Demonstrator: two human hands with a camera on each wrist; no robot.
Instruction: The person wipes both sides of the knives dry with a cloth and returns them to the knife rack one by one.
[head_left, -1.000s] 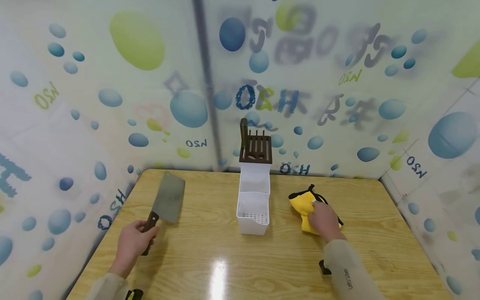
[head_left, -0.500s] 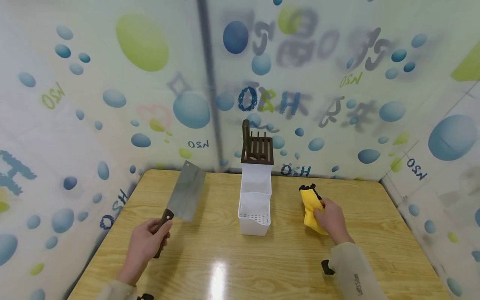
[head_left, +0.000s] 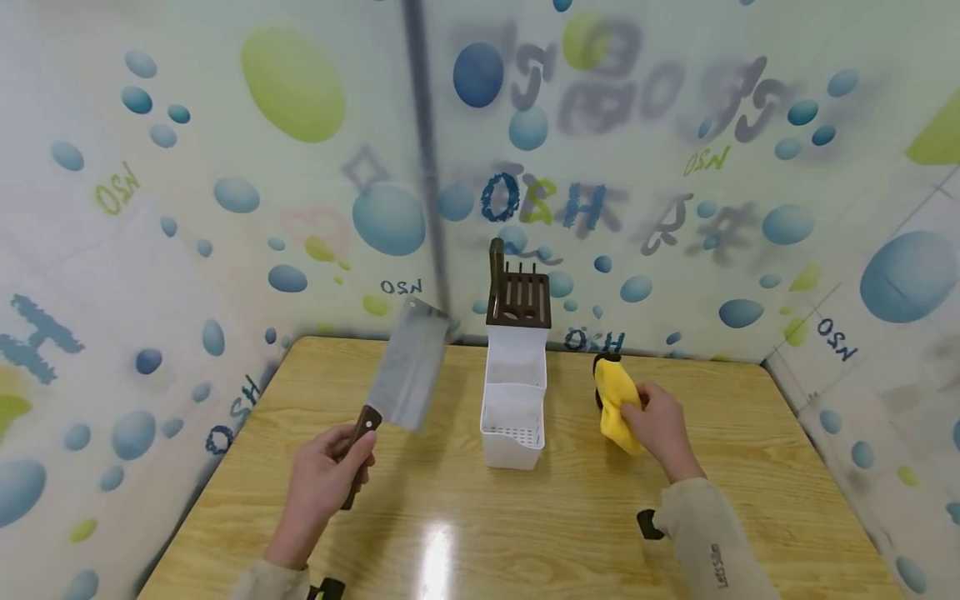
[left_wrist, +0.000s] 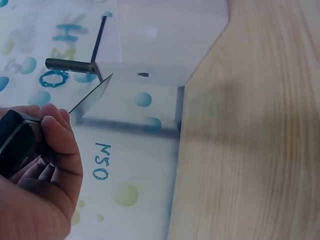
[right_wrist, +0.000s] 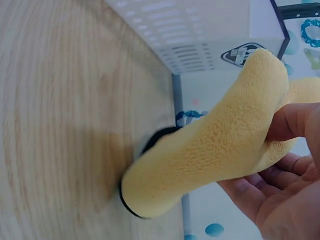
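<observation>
My left hand (head_left: 326, 479) grips a cleaver (head_left: 408, 367) by its dark handle, the broad blade pointing up and away, raised over the left half of the table. In the left wrist view the cleaver blade (left_wrist: 92, 100) shows almost edge-on beyond the fingers. My right hand (head_left: 663, 425) pinches a yellow cloth (head_left: 618, 404) with black edging, right of the white knife holder (head_left: 513, 392). The bunched yellow cloth (right_wrist: 210, 145) looks fluffy in the right wrist view. One dark-handled knife (head_left: 497, 271) stands in the holder's slotted brown top.
The wooden table (head_left: 600, 533) reaches back to a wall (head_left: 675, 208) covered in a printed sheet of blue and green drops. The holder has open white compartments in front, near the table's middle.
My left hand has carried the cleaver right and up toward the knife holder. My right hand has lifted and bunched the yellow cloth, which lay more spread out before.
</observation>
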